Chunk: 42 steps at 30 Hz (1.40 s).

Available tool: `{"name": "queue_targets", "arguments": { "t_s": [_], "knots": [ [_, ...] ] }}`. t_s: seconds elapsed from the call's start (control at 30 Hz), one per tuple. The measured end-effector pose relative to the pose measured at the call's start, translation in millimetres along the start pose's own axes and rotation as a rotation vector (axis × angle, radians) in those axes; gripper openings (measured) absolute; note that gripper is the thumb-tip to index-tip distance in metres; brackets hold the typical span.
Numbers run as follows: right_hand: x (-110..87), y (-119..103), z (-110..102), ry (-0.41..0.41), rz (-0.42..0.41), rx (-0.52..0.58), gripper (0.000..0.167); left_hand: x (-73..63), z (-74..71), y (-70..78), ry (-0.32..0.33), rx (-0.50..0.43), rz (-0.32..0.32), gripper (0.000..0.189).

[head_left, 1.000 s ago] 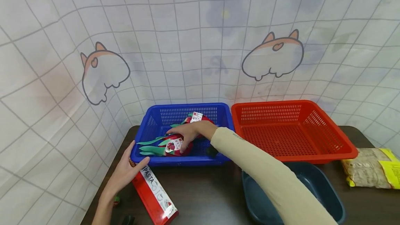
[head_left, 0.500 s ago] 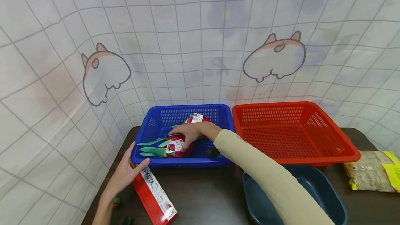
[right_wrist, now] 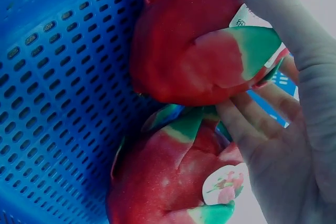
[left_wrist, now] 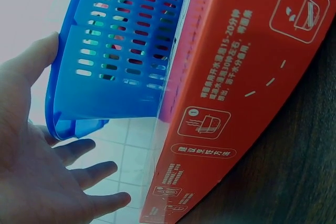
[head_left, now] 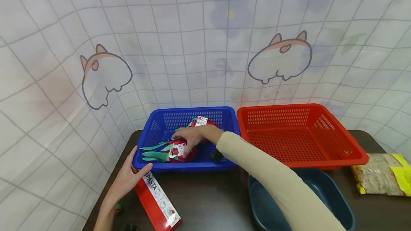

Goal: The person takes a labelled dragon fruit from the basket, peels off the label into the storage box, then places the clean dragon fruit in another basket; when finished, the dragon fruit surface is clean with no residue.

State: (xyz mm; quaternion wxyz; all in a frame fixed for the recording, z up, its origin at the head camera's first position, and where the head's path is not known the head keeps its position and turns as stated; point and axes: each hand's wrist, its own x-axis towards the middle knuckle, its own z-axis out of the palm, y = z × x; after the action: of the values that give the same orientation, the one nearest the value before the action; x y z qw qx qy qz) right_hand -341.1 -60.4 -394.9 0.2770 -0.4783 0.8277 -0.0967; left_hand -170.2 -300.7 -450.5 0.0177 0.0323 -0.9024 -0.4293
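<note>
A blue basket [head_left: 221,115] holds two red dragon fruits with green leaf tips and white labels. My right hand [head_left: 192,136] grips the front dragon fruit [head_left: 174,156], thumb on one side and fingers on the other. In the right wrist view that fruit fills the top, and the other dragon fruit [right_wrist: 152,182] lies just below the fingers. My left hand [head_left: 126,177] touches the basket's front left corner. Its fingers extend loosely past the rim in the left wrist view. Below this hand lies a red pasta box [head_left: 157,200], close to the basket's outer wall.
A red basket [head_left: 279,143] stands right of the blue one. In front of it, a dark blue tub [head_left: 332,195] is partly covered by my right sleeve. A yellow-edged bag [head_left: 379,174] lies at the far right. Behind hangs a white gridded cloth [head_left: 205,45].
The view shifts slightly. Both hands keep their places, the right on the front dragon fruit and the left at the basket corner.
</note>
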Motion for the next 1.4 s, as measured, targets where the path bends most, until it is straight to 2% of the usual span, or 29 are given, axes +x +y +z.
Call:
{"name": "queue_targets", "arguments": {
  "t_s": [0.2, 0.4, 0.5, 0.73, 1.07, 1.4],
  "knots": [
    [-4.5, -2, 0, -0.026, 0.041, -0.018, 0.083, -0.2, 0.2, 1.0, 0.001, -0.003, -0.003, 0.097],
    [-6.8, 1, 0, -0.091, 0.059, -0.05, 0.097, -0.6, 0.5, -0.2, 0.002, -0.004, 0.002, 0.098],
    [-6.1, 4, 0, -0.09, 0.053, -0.074, 0.099, -0.6, 0.9, -1.7, 0.002, -0.019, 0.011, 0.097],
    [-5.6, 5, -1, -0.041, 0.02, -0.12, 0.091, 0.2, 0.9, -3.4, -0.007, -0.029, 0.02, 0.096],
    [-16.4, 8, -3, 0.102, -0.087, -0.082, 0.079, -1.2, 0.9, -3.3, -0.006, -0.021, 0.008, 0.096],
    [-23.8, 9, -3, 0.261, -0.157, 0.086, 0.071, -1.4, 0.9, -2.0, -0.001, -0.029, 0.015, 0.095]
  ]
}}
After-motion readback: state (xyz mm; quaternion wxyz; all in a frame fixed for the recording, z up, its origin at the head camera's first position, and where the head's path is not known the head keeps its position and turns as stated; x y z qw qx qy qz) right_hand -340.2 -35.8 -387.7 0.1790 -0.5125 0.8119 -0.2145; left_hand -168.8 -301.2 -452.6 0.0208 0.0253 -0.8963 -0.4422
